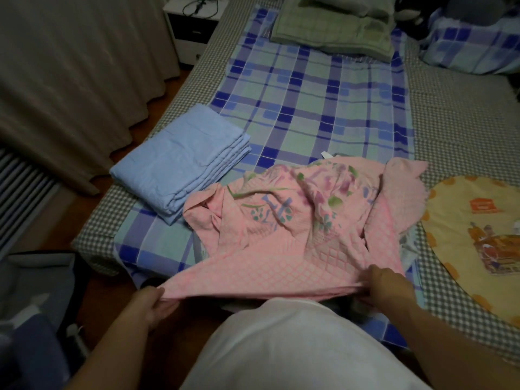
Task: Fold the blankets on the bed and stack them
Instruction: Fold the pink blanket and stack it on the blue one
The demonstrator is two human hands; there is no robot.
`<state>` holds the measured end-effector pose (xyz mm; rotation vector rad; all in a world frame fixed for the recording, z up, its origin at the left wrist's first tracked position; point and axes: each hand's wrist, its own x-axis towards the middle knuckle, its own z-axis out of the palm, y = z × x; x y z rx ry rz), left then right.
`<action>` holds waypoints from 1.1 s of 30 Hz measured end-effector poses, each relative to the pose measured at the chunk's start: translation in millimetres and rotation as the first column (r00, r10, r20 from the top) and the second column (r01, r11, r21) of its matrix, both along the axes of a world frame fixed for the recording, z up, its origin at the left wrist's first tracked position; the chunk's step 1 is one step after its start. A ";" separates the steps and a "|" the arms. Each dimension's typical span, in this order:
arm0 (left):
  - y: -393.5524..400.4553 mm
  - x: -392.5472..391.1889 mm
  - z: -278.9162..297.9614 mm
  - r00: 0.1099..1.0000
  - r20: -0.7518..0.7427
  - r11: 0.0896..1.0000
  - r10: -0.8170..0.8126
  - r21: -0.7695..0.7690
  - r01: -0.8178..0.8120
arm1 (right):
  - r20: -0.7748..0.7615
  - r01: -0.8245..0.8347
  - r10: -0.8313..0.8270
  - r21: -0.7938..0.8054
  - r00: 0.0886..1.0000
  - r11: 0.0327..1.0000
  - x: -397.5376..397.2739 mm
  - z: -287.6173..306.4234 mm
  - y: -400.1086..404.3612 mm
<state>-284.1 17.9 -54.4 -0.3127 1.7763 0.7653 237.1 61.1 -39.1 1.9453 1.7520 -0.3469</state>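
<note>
Task partly done. Folded light blue blanket [180, 161] lies flat on the left side of the bed [455, 142], neat layered edges facing right, so one blanket looks finished. Pink floral blanket [298, 220] is the one in hand: crumpled heap at the near middle of the bed, just right of the blue one, its left edge close to or touching the blue stack, cannot tell which. Near edge of the pink blanket is pulled taut between both hands. Left hand [157, 302] pinches the left end of that edge, fingers curled on the cloth. Right hand [388, 282] grips the right end, fingers curled over the fabric. Hands well apart, edge stretched straight between them just off the near bed edge.

Far end: green checked bedding [334, 32] looks folded already, whether it counts as a task blanket is unclear. Yellow heart-shaped cushion [478, 237] near right.

Left to do, by my read: shake out and flatten the pink blanket, fold it down, then stack it on the blue one. Stacking not yet started.
</note>
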 end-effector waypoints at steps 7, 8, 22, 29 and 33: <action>13.8 1.9 -1.2 0.970 -0.220 0.992 0.104 0.098 -0.084 | -0.002 -0.094 0.096 0.164 0.995 0.982 6.9 -0.8 -8.3; 12.7 1.8 -1.1 0.964 -0.266 0.999 0.027 0.041 -0.016 | -0.011 -0.102 0.106 0.196 0.994 0.975 11.0 -0.9 -12.1; 36.0 15.3 33.2 0.947 0.139 0.954 0.288 0.044 -0.297 | -0.215 0.067 -0.026 0.188 0.976 0.980 19.5 20.6 2.1; 88.0 20.5 37.0 0.983 -0.180 0.997 -0.027 0.060 0.038 | -0.122 0.054 -0.040 0.116 0.992 0.992 39.1 36.7 10.0; 85.1 16.2 36.3 0.807 -0.349 0.879 -0.477 -0.202 0.432 | -0.130 0.022 0.005 0.199 0.992 0.980 47.5 42.2 3.1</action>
